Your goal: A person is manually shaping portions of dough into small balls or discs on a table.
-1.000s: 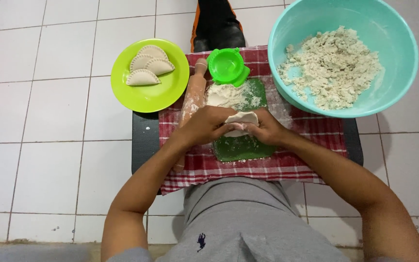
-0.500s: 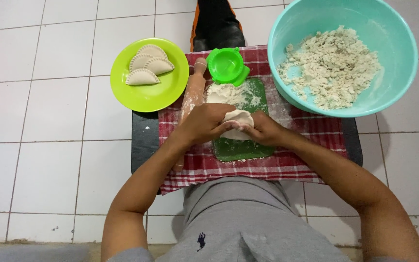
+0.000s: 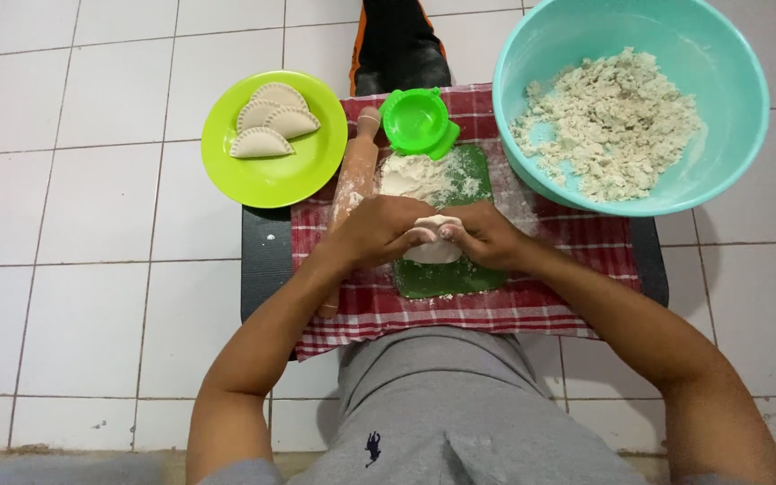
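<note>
My left hand (image 3: pixel 376 232) and my right hand (image 3: pixel 485 235) meet over a dark green board (image 3: pixel 469 277), both pinching a round piece of white dough (image 3: pixel 435 251) between their fingertips. The dough is partly covered by my fingers. A heap of flour (image 3: pixel 415 176) lies on the far end of the board. A wooden rolling pin (image 3: pixel 355 171) lies just left of my left hand, on a red checked cloth (image 3: pixel 577 296).
A lime green plate (image 3: pixel 303 171) with three folded, crimped dumplings (image 3: pixel 267 121) sits at the left. A bright green dumpling press (image 3: pixel 419 121) stands beyond the board. A large turquoise bowl (image 3: pixel 720 144) of crumbly white filling stands at the right. White floor tiles surround the low dark table (image 3: pixel 262 260).
My fingers have shifted around the dough piece, which now sits a little lower between both hands. Everything else stays where it was.
</note>
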